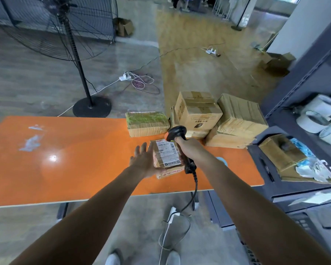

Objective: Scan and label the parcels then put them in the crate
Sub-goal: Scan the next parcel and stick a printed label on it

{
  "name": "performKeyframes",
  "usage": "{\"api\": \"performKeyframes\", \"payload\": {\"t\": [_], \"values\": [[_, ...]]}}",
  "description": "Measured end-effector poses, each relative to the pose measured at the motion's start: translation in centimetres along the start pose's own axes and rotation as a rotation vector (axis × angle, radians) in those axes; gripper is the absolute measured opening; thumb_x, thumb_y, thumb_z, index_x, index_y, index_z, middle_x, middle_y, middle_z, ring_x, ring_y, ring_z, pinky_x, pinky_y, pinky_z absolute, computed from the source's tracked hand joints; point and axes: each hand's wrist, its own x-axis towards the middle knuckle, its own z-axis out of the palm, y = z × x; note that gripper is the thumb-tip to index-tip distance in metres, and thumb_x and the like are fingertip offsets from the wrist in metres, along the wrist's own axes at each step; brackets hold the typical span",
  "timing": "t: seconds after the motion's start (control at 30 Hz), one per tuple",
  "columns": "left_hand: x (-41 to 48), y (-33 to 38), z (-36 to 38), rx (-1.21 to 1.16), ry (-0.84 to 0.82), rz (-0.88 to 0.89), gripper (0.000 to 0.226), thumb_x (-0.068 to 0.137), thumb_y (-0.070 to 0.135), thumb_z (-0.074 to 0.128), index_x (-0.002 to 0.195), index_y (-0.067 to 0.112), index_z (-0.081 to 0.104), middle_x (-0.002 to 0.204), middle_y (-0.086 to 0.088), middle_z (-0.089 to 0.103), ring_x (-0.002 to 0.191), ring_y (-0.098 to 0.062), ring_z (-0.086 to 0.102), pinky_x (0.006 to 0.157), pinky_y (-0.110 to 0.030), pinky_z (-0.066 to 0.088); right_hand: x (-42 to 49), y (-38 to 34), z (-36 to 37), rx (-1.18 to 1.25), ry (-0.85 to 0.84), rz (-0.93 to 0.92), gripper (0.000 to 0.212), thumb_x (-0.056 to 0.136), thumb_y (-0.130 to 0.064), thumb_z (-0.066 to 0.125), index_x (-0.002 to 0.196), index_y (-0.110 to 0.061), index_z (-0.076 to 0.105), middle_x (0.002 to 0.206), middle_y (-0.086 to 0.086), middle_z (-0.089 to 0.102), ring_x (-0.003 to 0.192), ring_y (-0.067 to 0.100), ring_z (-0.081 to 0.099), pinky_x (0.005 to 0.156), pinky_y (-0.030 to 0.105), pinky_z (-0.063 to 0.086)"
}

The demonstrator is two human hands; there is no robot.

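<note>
Scanner was found gripped by the handle in the right hand, its head tilted down over a small labelled parcel. The parcel was seen on the orange table, near its right end, steadied along its left side by the left hand, fingers spread. Further parcels were stacked just beyond, at the far right edge
</note>
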Motion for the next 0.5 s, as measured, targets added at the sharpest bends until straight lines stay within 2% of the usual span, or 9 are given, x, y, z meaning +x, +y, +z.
{"api": "performKeyframes", "payload": {"t": [0.1, 0.2, 0.27, 0.4, 0.5], "values": [[0.1, 0.2, 0.1, 0.001, -0.004, 0.006, 0.121, 0.073, 0.057, 0.074, 0.154, 0.022, -0.008, 0.162, -0.004, -0.005, 0.149, -0.032, -0.004, 0.114, -0.057, 0.024, 0.3, 0.4, -0.1, -0.003, 0.003, -0.008, 0.031, 0.095, -0.040, 0.048, 0.084, -0.010, 0.048, 0.074, 0.010, 0.052, 0.045, 0.016, 0.057, 0.055, 0.028, 0.047], [0.3, 0.6, 0.4, 0.012, 0.002, 0.008, 0.119, 0.073, 0.058, 0.074, 0.155, 0.023, -0.006, 0.162, -0.004, -0.004, 0.149, -0.032, -0.003, 0.114, -0.056, 0.025, 0.5, 0.8, -0.6, -0.010, 0.020, -0.006, 0.032, 0.097, -0.036, 0.045, 0.079, -0.010, 0.045, 0.066, 0.007, 0.049, 0.040, 0.014, 0.052, 0.043, 0.018, 0.042], [0.7, 0.9, 0.5, 0.017, 0.006, 0.018, 0.118, 0.073, 0.060, 0.073, 0.155, 0.023, -0.004, 0.162, -0.003, -0.003, 0.148, -0.031, -0.002, 0.113, -0.055, 0.027, 1.0, 1.3, -0.9, 0.025, 0.026, -0.007, 0.031, 0.096, -0.034, 0.046, 0.076, -0.010, 0.044, 0.063, 0.005, 0.045, 0.044, 0.017, 0.053, 0.047, 0.022, 0.044], [1.7, 2.0, 0.8, -0.002, 0.017, 0.036, 0.118, 0.072, 0.060, 0.074, 0.155, 0.021, 0.000, 0.161, -0.002, 0.002, 0.148, -0.032, 0.002, 0.112, -0.056, 0.028, 2.5, 3.1, -1.9, 0.047, 0.085, 0.009, 0.031, 0.093, -0.038, 0.050, 0.078, -0.010, 0.051, 0.067, 0.008, 0.050, 0.066, 0.028, 0.058, 0.063, 0.040, 0.049], [2.5, 3.2, 1.3, 0.013, 0.023, 0.041, 0.118, 0.072, 0.063, 0.072, 0.154, 0.020, -0.001, 0.160, -0.004, 0.003, 0.147, -0.032, 0.004, 0.112, -0.055, 0.029, 4.3, 5.4, -3.0, 0.063, 0.098, 0.054, 0.029, 0.096, -0.033, 0.051, 0.083, -0.008, 0.054, 0.070, 0.010, 0.054, 0.067, 0.029, 0.059, 0.062, 0.040, 0.050]]}}
